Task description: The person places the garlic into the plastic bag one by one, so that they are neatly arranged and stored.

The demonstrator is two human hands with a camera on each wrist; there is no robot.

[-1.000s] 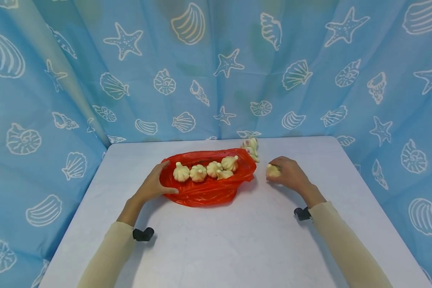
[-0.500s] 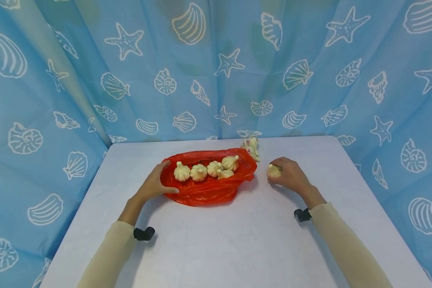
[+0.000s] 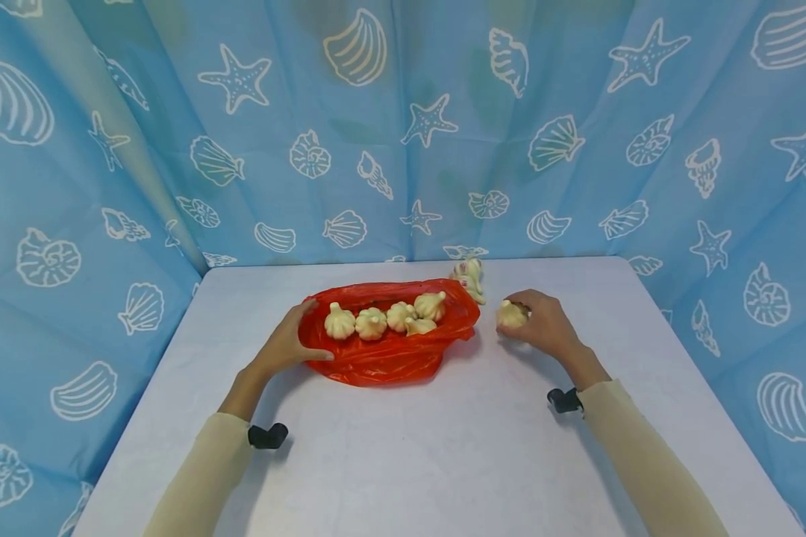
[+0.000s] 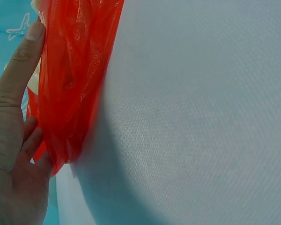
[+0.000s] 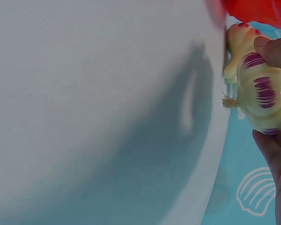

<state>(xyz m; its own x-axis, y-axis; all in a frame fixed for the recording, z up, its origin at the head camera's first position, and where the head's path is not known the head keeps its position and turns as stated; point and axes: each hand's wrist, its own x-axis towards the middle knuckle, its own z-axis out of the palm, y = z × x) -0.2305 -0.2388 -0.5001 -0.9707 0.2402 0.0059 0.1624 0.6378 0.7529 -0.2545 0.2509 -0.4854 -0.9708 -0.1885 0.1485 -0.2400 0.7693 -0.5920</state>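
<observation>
An open red plastic bag lies on the table with several pale garlic bulbs in a row inside it. My left hand holds the bag's left end, thumb on the near side and fingers at the far side. In the left wrist view the thumb lies along the bag's rim. To the right of the bag, my right hand grips a single garlic bulb between thumb and fingers. The right wrist view shows purple streaks on this garlic bulb and a tuft of dry roots.
More garlic with purplish marks lies behind the bag's right end, near the table's far edge. The white table ends at a blue curtain printed with shells and starfish, which hangs behind and on both sides.
The garlic bulb in my right hand has turned slightly, and a little more of it shows. The left hand and the bag stay as they were.
</observation>
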